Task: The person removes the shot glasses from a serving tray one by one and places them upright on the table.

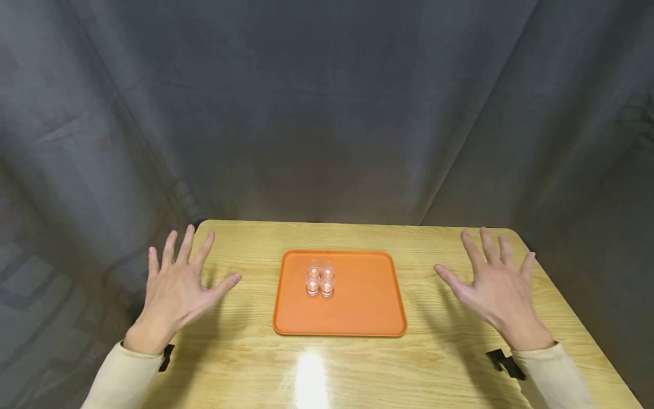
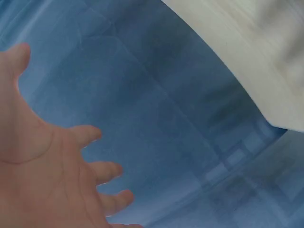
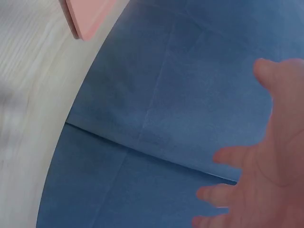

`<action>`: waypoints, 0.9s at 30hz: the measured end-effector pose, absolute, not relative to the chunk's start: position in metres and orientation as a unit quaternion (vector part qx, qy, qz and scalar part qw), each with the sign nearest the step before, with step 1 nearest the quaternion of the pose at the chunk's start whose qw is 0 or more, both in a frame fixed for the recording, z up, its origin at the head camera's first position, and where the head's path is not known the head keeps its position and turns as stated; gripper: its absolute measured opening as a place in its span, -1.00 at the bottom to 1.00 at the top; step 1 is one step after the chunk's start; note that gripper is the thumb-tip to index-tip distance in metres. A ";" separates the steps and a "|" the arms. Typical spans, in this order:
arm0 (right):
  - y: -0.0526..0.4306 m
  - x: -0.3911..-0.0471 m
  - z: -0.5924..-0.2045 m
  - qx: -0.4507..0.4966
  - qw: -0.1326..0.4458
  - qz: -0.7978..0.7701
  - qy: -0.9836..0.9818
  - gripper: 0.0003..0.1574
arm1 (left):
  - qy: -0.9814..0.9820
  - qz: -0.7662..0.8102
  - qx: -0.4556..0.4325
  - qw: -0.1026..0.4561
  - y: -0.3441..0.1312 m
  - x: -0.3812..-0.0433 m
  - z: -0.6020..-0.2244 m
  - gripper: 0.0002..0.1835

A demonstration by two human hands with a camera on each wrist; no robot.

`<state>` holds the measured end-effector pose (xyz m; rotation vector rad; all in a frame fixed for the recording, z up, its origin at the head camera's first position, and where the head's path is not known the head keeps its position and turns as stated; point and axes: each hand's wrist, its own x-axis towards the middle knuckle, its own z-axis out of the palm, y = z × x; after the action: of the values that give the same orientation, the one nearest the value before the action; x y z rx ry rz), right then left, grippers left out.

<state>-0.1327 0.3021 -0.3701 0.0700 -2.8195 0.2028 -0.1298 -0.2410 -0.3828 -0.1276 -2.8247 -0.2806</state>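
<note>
Several small clear cups (image 1: 320, 279) stand grouped on the left half of an orange tray (image 1: 357, 318) in the head view. To the left of the tray, my left hand (image 1: 176, 292) is held above the table with its fingers spread, holding nothing. My right hand (image 1: 498, 292) is on the other side, likewise spread and holding nothing. Both hands are apart from the tray and cups. The left wrist view shows the palm of the left hand (image 2: 52, 175), and the right wrist view shows that of the right hand (image 3: 270, 175); no cups appear in either.
The light wooden table (image 1: 245, 363) has rounded far corners, and a bright reflection lies in front of the tray. Dark grey curtains (image 1: 327, 113) hang behind the table and along both sides. A corner of the tray (image 3: 88, 19) shows in the right wrist view.
</note>
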 end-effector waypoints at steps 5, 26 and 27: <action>0.297 -0.133 -0.373 0.038 0.181 0.077 -0.980 0.08 | -0.979 -0.129 -0.046 0.151 -0.236 -0.129 -0.392 0.00; 0.247 -0.147 -0.428 0.083 0.241 0.363 -0.896 -0.63 | -0.911 -0.412 0.013 0.022 -0.189 -0.142 -0.459 -0.07; 0.242 -0.148 -0.431 0.084 0.232 0.371 -0.895 -0.64 | -0.904 -0.428 0.017 0.013 -0.187 -0.143 -0.463 -0.09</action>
<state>-0.1477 0.2419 -0.4315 0.2317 -2.4602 1.0204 -0.1433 -0.1869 -0.4632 0.0530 -2.8159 -1.3333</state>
